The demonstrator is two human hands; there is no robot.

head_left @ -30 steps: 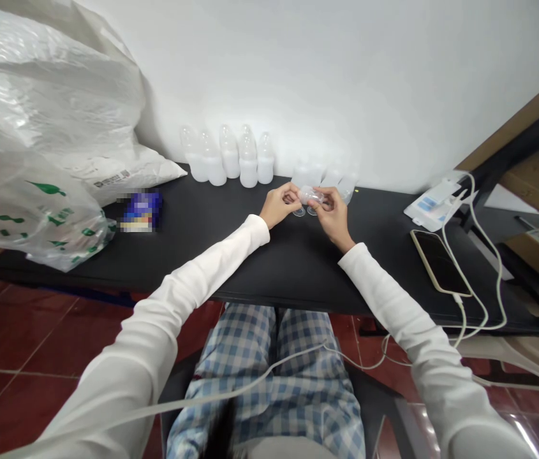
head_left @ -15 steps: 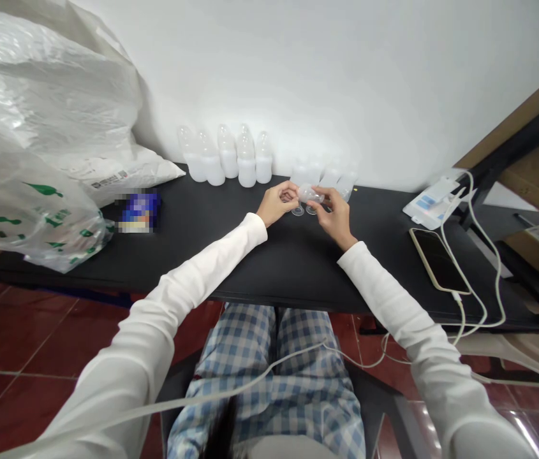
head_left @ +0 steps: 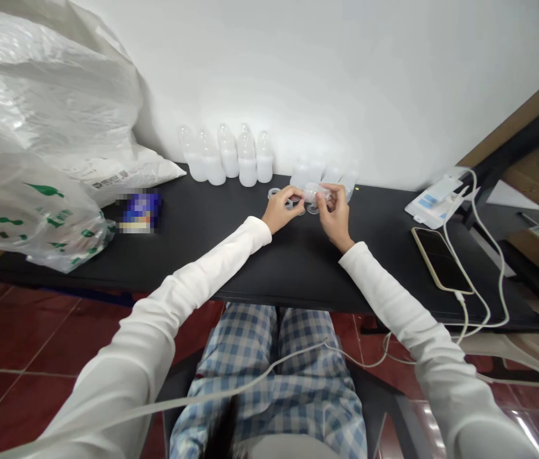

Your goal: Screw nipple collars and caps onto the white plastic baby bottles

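Left hand (head_left: 281, 209): we pinch the clear plastic piece (head_left: 317, 192) at its left end
Right hand (head_left: 336, 213): we pinch its right end
Piece: held just before the frosted bottles (head_left: 245, 162)
Clear rings (head_left: 275, 192): on the black table (head_left: 212, 255), just before the bottles

Two hands (head_left: 307, 210) on one clear plastic bottle (head_left: 317, 192), at least three clear plastic rings (head_left: 273, 192), at least five frosted bottles (head_left: 247, 167) along the wall, and one phone (head_left: 441, 260)!
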